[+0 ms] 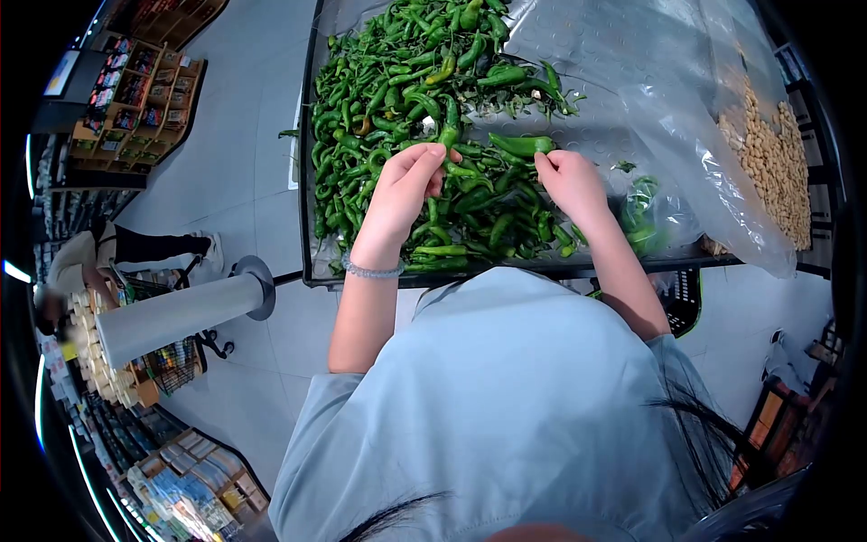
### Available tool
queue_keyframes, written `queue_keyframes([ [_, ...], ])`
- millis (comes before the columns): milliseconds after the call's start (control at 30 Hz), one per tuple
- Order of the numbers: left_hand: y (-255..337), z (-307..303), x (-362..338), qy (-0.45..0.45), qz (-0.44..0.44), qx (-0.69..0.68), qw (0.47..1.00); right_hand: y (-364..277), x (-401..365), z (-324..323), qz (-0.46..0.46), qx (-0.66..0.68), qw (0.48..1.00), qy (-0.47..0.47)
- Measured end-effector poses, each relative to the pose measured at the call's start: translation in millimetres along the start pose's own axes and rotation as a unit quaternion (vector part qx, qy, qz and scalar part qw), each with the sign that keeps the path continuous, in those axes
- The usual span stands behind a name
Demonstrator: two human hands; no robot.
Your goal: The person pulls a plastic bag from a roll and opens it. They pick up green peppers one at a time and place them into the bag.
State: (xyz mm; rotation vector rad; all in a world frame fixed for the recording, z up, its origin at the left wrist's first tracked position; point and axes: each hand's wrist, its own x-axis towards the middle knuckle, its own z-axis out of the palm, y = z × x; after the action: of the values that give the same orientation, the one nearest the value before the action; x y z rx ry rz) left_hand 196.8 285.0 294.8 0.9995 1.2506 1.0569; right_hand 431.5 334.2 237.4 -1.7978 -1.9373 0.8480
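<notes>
Two hands, the left hand (402,194) with fingers pressed together, the right hand (571,181) pinching a long pepper (521,144), over a pepper heap (388,81) on a black-rimmed tray (305,163) above grey floor (244,135).

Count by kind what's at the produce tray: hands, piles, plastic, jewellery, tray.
Hands: 2, left hand and right hand
bracelet: 1
green pepper pile: 1, single peppers too many to count
pale nut-like pile: 1
clear plastic bag: 1
black tray: 1
Total: 7
</notes>
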Motion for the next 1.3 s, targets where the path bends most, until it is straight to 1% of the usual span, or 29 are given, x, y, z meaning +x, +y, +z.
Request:
queue_keyframes([
  [67,-7,-3,1,-0.007,0.0,-0.038,0.999,0,-1,-3,-0.003,0.032,0.999,-0.004],
  [167,-7,0,0,0.001,0.008,-0.019,1.0,1,-8,-12,-0.007,0.095,0.995,0.0],
  [267,-13,3,3,0.011,-0.029,0.001,1.0,7,-17,-19,-0.009,0.2,0.98,0.004],
  [333,-16,14,4,0.041,-0.001,0.017,0.999,4,-24,-25,-0.022,0.293,0.956,0.004],
  [400,-35,26,7,0.056,0.082,0.026,0.995,2,-30,-24,-0.042,0.315,0.948,0.013],
  [467,-28,40,4,-0.02,0.053,-0.007,0.998,-16,-39,-22,-0.074,0.349,0.933,0.038],
  [500,-27,43,4,-0.068,0.044,-0.054,0.995,-16,-41,-19,-0.105,0.293,0.95,0.036],
  [533,-27,45,5,-0.115,0.034,-0.1,0.988,-24,-42,-19,-0.182,0.249,0.949,0.058],
  [567,-24,48,4,-0.109,-0.009,-0.175,0.978,-29,-43,-18,-0.199,0.234,0.951,0.043],
  [600,-25,47,4,-0.097,-0.031,-0.218,0.971,-31,-43,-17,-0.215,0.22,0.951,0.028],
  [633,-27,45,4,-0.085,-0.053,-0.259,0.961,-30,-43,-10,-0.192,0.271,0.943,0.021],
  [667,-28,42,5,-0.073,-0.074,-0.3,0.948,-28,-43,-8,-0.176,0.272,0.946,0.025],
  [733,-32,34,5,-0.081,-0.079,-0.323,0.94,-25,-42,-5,-0.145,0.274,0.95,0.032],
  [767,-32,30,4,-0.08,-0.081,-0.331,0.937,-21,-41,-3,-0.129,0.238,0.962,0.029],
  [833,-36,22,3,-0.078,-0.09,-0.351,0.929,-12,-40,5,-0.118,0.207,0.971,0.022],
  [867,-35,19,1,-0.074,-0.081,-0.35,0.93,-10,-40,8,-0.112,0.191,0.975,0.018],
  [933,-34,13,-3,-0.066,-0.066,-0.349,0.933,-13,-41,8,-0.097,0.114,0.989,0.006],
  [967,-38,4,-3,-0.077,-0.051,-0.367,0.926,-15,-42,8,-0.089,0.075,0.993,0.001],
  [1067,-46,-18,-2,-0.149,-0.019,-0.519,0.841,-18,-42,9,-0.103,0.018,0.994,-0.033],
  [1100,-50,-26,-1,-0.174,-0.014,-0.539,0.824,-18,-42,10,-0.106,-0.009,0.994,-0.03],
  [1133,-31,-20,-10,-0.082,-0.047,-0.51,0.855,-17,-41,11,-0.119,-0.017,0.993,-0.021],
  [1200,-41,-35,-8,-0.096,-0.072,-0.539,0.833,-14,-40,13,-0.146,-0.032,0.989,-0.002],
  [1233,-39,-38,-8,-0.073,-0.096,-0.484,0.867,-14,-40,12,-0.14,-0.036,0.989,-0.005],
  [1267,-37,-35,-12,-0.015,-0.082,-0.399,0.913,-13,-39,12,-0.151,-0.04,0.988,-0.006],
  [1300,-33,-32,-14,0.024,-0.072,-0.268,0.96,-9,-38,13,-0.163,-0.043,0.986,-0.007],
])
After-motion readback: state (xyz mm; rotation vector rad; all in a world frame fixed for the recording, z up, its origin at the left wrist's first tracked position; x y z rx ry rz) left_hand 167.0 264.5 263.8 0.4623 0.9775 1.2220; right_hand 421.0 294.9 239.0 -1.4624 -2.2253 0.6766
